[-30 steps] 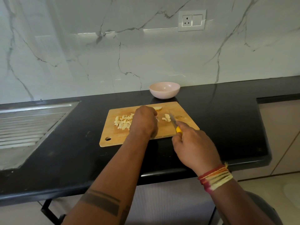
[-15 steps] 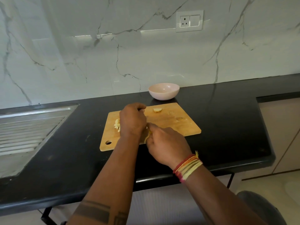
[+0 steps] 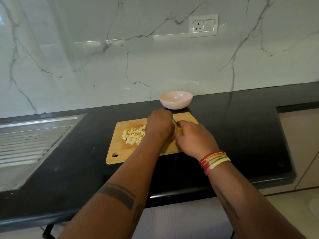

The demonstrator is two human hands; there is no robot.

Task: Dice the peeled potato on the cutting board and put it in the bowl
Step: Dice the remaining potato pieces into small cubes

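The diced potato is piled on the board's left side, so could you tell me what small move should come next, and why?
Probably finish cutting the last piece under the left hand, as the right hand holds the knife against it. The diced potato is on the cutting board and the bowl looks empty.

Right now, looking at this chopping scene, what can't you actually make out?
- Knife: head view shows only a sliver of blade and yellow handle between the hands; the right hand covers the rest.
- Whatever the left hand holds down: hidden beneath it.
- Far right part of the cutting board: covered by both hands.
- Bowl: looks empty, though its near wall hides part of the inside.
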